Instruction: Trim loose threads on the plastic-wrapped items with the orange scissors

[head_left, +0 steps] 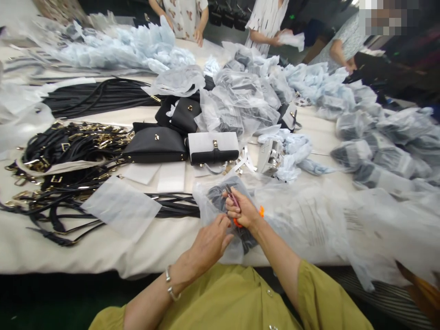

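Observation:
My right hand is closed around a slim pink-purple tool with a dark tip; its exact kind is unclear. Orange loop-like parts show beside and behind that hand, and I cannot tell if they belong to the same tool. Beneath both hands lies a clear plastic bag with a dark item inside. My left hand rests over the bag's near left part, thumb apart from the fingers, with no object visible in it. Black straps run up to the bag's left edge.
Beyond my hands stand a black handbag and a white-and-black bag. A tape dispenser is to their right. Black straps with gold buckles pile up left. Plastic-wrapped items fill the right. Several people stand across the table.

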The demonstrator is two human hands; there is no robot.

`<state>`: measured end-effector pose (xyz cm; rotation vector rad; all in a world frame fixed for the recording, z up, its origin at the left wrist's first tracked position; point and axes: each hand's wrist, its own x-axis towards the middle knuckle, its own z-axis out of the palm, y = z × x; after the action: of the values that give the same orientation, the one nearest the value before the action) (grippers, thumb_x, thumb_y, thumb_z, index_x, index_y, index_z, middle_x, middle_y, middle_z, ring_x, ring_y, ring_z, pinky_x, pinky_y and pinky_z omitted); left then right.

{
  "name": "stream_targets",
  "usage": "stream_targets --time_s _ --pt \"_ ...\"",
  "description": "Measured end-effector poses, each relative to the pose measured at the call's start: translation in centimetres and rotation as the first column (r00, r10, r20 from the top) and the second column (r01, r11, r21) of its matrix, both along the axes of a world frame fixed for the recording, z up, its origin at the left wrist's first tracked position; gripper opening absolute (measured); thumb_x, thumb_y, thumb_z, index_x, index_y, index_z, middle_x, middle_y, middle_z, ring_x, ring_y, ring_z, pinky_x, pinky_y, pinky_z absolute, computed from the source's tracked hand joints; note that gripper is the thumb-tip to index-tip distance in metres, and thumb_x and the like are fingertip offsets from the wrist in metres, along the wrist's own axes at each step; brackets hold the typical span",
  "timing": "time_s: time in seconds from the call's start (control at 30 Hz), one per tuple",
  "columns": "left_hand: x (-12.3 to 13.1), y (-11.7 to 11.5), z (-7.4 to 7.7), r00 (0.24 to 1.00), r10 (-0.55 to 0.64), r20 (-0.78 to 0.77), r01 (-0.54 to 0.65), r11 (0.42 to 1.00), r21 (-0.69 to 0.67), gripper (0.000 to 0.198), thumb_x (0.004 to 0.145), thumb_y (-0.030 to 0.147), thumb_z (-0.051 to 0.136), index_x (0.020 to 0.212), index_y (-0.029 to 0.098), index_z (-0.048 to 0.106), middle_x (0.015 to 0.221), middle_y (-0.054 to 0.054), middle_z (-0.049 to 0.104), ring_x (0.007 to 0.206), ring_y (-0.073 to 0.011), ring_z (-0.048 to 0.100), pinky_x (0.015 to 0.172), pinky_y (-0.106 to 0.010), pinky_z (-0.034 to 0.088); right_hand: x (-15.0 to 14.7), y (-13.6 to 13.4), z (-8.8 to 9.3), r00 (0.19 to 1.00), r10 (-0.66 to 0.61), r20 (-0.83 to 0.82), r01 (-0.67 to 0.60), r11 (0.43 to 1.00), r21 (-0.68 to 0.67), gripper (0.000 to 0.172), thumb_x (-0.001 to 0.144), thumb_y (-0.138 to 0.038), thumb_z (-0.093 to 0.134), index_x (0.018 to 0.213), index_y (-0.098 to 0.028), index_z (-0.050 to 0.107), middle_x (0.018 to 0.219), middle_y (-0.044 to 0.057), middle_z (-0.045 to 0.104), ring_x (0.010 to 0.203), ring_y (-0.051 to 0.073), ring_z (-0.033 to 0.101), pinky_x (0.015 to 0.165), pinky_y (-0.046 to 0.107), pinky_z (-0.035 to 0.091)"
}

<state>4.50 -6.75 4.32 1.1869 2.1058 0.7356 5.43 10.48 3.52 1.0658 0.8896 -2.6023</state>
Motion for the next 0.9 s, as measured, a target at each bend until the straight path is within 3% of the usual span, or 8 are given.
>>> stream_targets --time_s 0.07,0.17,0.27,0.43,0.63,0.77,0.9 --pt "0.7 0.2 -0.3 0.997 -0.070 -0.023 0.071 0.997 0.030 0.031 0.091 0.023 0.053 0.121 0.024 0.048 0.127 -0.010 0.056 0.101 -0.0253 0.063 0.075 -0.034 0.052 0.3 0.4 0.4 1.000 -0.012 -0.003 0.012 1.000 0.023 0.036 0.097 -0.047 0.051 0.087 -0.015 0.062 0.054 -0.009 0.041 0.036 0.003 0.016 0.032 0.014 0.011" --pt "1.7 0.8 -0.9 0.989 -0.144 -0.035 0.145 0.990 0.002 0.034 0.091 0.026 0.054 0.124 0.024 0.048 0.118 -0.009 0.060 0.094 -0.0256 0.065 0.073 -0.035 0.051 1.1 0.8 0.6 1.000 -0.023 -0.003 0.023 0.998 0.052 0.036 0.096 -0.048 0.051 0.088 -0.015 0.062 0.053 -0.009 0.040 0.036 0.003 0.017 0.033 0.015 0.011" --pt "2.5 1.5 -1.3 0.983 -0.172 -0.071 0.167 0.984 -0.068 0.032 0.091 0.031 0.057 0.121 0.023 0.051 0.110 -0.009 0.062 0.093 -0.0271 0.065 0.071 -0.035 0.052 2.1 0.6 0.4 0.999 -0.032 -0.023 0.034 0.997 0.064 0.034 0.095 -0.047 0.053 0.089 -0.014 0.062 0.053 -0.008 0.043 0.036 0.002 0.017 0.033 0.015 0.011" --pt "3.3 2.1 -1.6 0.963 -0.192 -0.190 0.179 0.980 -0.086 0.039 0.086 0.030 0.064 0.122 0.023 0.051 0.125 -0.012 0.057 0.107 -0.0309 0.060 0.076 -0.038 0.053 3.2 0.3 0.3 0.997 -0.042 -0.072 0.052 0.987 0.150 0.034 0.089 -0.048 0.062 0.089 -0.014 0.062 0.053 -0.008 0.047 0.035 0.001 0.020 0.033 0.014 0.011" --pt "3.2 0.9 -2.9 0.978 -0.199 -0.061 0.185 0.966 -0.183 0.026 0.080 0.039 0.069 0.096 0.020 0.063 0.100 -0.013 0.065 0.090 -0.0326 0.063 0.068 -0.037 0.047 5.0 0.3 0.5 0.998 -0.013 -0.053 0.025 0.973 0.231 0.037 0.085 -0.051 0.066 0.090 -0.014 0.063 0.055 -0.007 0.050 0.036 0.001 0.022 0.033 0.015 0.012" --pt "3.2 0.3 -3.3 0.992 -0.110 0.054 0.114 0.990 -0.085 0.004 0.076 0.023 0.064 0.079 0.020 0.064 0.092 -0.010 0.064 0.083 -0.0274 0.061 0.067 -0.034 0.042 8.0 -0.5 0.9 0.998 0.053 -0.039 -0.038 0.945 0.324 0.041 0.083 -0.056 0.064 0.091 -0.016 0.062 0.056 -0.008 0.049 0.036 0.001 0.021 0.032 0.015 0.012" --pt "3.0 0.0 -3.6 0.966 -0.013 0.259 0.004 0.999 0.036 0.012 0.069 0.013 0.056 0.078 0.019 0.061 0.083 -0.004 0.062 0.076 -0.0191 0.056 0.066 -0.029 0.038 12.6 -2.0 1.3 0.967 0.229 0.115 -0.256 0.884 0.391 0.042 0.085 -0.059 0.059 0.087 -0.018 0.060 0.055 -0.008 0.050 0.034 0.002 0.020 0.033 0.018 0.011"
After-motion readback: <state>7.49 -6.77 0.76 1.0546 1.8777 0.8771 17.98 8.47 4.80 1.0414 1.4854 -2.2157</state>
